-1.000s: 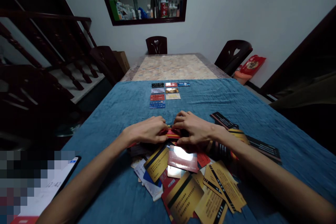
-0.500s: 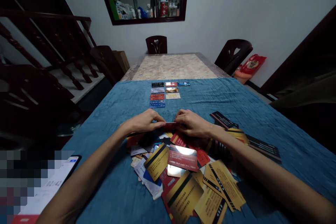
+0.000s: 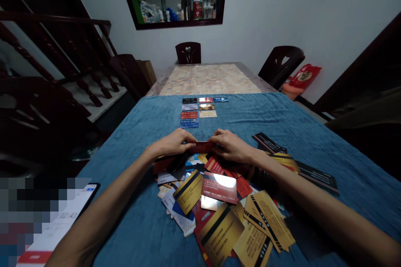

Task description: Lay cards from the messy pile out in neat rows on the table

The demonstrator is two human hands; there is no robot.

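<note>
Between my two hands a red card (image 3: 203, 147) is held by its ends, tilted so its face shows as a narrow strip. My left hand (image 3: 175, 142) pinches its left end, and my right hand (image 3: 232, 145) grips the right end. Directly below them lies a loose pile of bank-type cards, with a gold card (image 3: 189, 192), a red card (image 3: 219, 187) and a larger-looking gold card (image 3: 222, 233) on top. Beyond my hands, several cards are laid face up in columns; a blue card (image 3: 189, 123) is the nearest of these.
A blue cloth (image 3: 134, 133) covers the near part of the table. Black cards (image 3: 318, 177) lie by my right forearm. A phone (image 3: 67, 225), partly blurred out, sits at the lower left. Chairs (image 3: 188, 53) stand around the far table end.
The red card has tipped, so more of its face shows between my fingers. Both hands stay in nearly the same place; the whole view has shifted slightly.
</note>
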